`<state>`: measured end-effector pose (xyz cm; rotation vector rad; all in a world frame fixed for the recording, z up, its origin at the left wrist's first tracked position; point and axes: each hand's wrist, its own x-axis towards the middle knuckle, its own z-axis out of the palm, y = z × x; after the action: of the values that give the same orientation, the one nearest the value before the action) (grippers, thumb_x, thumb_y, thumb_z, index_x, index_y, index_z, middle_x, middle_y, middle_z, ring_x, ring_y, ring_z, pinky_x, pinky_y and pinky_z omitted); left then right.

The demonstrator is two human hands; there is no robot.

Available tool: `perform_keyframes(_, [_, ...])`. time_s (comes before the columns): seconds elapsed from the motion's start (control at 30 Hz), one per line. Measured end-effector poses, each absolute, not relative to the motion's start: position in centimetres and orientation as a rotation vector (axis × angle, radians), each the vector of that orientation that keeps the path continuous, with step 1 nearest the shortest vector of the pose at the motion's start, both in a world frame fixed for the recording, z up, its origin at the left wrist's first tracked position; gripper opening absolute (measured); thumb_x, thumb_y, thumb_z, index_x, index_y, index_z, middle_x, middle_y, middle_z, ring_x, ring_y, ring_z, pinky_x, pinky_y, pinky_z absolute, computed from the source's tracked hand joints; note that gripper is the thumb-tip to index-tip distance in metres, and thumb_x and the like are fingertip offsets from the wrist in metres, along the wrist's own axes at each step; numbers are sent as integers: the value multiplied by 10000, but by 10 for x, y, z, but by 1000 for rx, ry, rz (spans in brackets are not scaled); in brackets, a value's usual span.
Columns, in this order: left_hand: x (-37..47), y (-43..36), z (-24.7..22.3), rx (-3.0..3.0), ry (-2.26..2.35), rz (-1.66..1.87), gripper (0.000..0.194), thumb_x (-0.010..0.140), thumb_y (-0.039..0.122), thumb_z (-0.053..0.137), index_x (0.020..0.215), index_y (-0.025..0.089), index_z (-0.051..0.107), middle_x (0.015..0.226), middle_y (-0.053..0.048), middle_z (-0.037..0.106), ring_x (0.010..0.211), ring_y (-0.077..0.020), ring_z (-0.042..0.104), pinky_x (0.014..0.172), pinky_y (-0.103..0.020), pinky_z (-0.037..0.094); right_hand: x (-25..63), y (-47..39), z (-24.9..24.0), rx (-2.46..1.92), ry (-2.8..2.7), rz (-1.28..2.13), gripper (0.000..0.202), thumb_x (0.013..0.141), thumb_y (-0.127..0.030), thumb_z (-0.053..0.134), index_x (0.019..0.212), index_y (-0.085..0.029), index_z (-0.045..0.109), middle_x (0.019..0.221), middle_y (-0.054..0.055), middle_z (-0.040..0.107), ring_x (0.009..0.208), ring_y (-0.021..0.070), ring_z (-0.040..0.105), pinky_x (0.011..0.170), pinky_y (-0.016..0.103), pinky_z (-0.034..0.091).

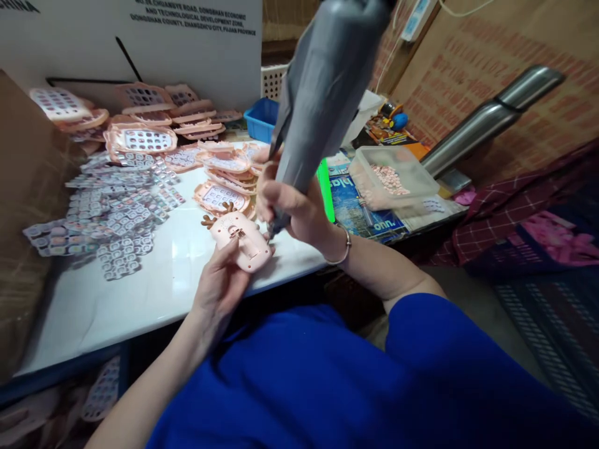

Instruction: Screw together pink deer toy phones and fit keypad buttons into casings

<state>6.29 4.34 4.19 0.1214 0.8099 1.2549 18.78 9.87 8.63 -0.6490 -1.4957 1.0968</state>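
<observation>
My left hand (223, 277) is closed around a pale pink toy phone (243, 246) with brown antlers, its back side with the battery compartment facing up and my thumb lying across it. In my right hand (299, 209) is a grey-wrapped electric screwdriver (322, 93), tilted, its tip pointing down at the right edge of the toy phone. Whether the tip touches a screw I cannot tell. Just beyond the hands lie stacked pink phone shells (224, 196) with holed fronts. To the left is a pile of button pads (126, 212).
A white table (173, 293) bears the work. At the right stand a clear tub (397, 178) of small pink parts and a steel flask (472, 137). A blue basket (261, 121) sits at the back, and a cardboard box (23, 218) borders the left side.
</observation>
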Motion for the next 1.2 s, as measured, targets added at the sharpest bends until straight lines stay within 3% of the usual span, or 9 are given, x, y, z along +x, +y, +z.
perform_keyframes(0.23, [61,43,37,156,788,1234,449,856,59,535,1294,151,569,1030,-127,749,1020,-311,701,989,-538,500,199,175,69,-630,-1383,802,534,667,-654,700,958,-253,502,536,-172,418,457,-5,423,459,161,383])
perform_keyframes(0.33, [60,43,35,175,781,1231,462,840,66,569,1290,170,574,1053,-123,747,1052,-318,687,993,-548,493,198,195,50,-609,-1434,816,515,712,-625,687,969,-231,475,519,-201,393,431,-30,399,420,154,320])
perform_keyframes(0.4, [60,43,34,174,777,1232,440,841,72,571,1273,155,584,1046,-129,747,1068,-319,681,994,-540,495,196,194,46,-633,-1408,827,442,742,-582,688,900,-228,477,529,-189,406,453,-22,418,429,159,339])
perform_keyframes(0.5, [60,43,34,167,780,1236,425,844,75,568,1265,128,586,1042,-140,745,1064,-324,681,993,-537,497,191,180,54,-772,-1331,848,448,684,-596,727,820,-246,482,562,-148,453,484,22,443,464,189,411])
perform_keyframes(0.77, [60,43,35,166,774,1241,407,844,67,564,1243,140,594,981,-111,752,1015,-304,701,989,-533,500,190,175,65,-890,-1242,896,519,584,-611,749,887,-270,502,531,-122,464,447,88,448,480,266,419])
perform_keyframes(0.97, [61,42,33,171,790,1238,383,869,94,553,1248,141,586,998,-117,747,928,-275,724,963,-515,521,190,154,86,-704,-1259,902,523,663,-646,703,963,-249,544,542,-128,418,517,41,462,491,210,395])
perform_keyframes(1.07, [62,43,32,178,788,1246,406,866,108,578,1268,163,578,1069,-123,733,968,-272,714,957,-495,528,182,121,100,-615,-1274,985,405,727,-544,691,1002,-281,552,585,-99,456,477,78,460,477,242,437])
perform_keyframes(1.2, [65,44,34,196,730,1323,454,869,44,549,1270,254,582,1136,-51,723,1103,-202,661,975,-382,525,171,78,106,-642,-1411,1116,308,742,-551,659,828,-268,570,593,-58,478,500,117,504,493,276,484])
